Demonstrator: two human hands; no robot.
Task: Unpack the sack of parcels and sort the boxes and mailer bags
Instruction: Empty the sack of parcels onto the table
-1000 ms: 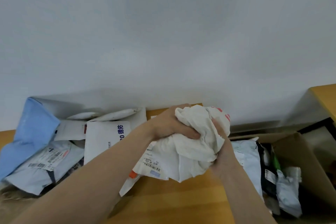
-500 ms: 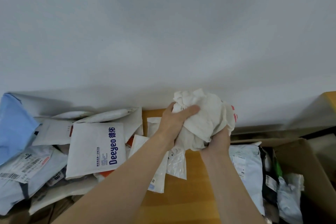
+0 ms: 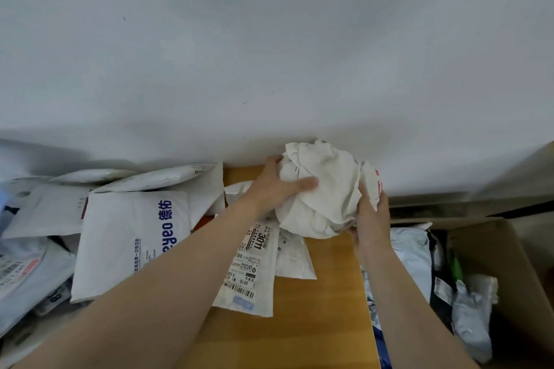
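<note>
A crumpled white sack (image 3: 323, 189), balled up with a red mark on its right side, is held above the wooden table (image 3: 299, 323) near the wall. My left hand (image 3: 278, 186) grips its left side, thumb across the front. My right hand (image 3: 370, 222) cups it from below on the right. White mailer bags lie on the table: a large one printed "Deeyeo" (image 3: 129, 243), one with a barcode label (image 3: 248, 272) under my left forearm, and a small clear one (image 3: 292, 255).
More white and grey mailers (image 3: 36, 263) pile up at the left edge. An open cardboard box (image 3: 485, 252) at the right holds several grey, black and white mailer bags (image 3: 413, 252). A pale wall stands close behind the table.
Both hands have lifted the balled sack up and farther back toward the wall. The view has shifted, so the mailer pile sits lower and more to the left.
</note>
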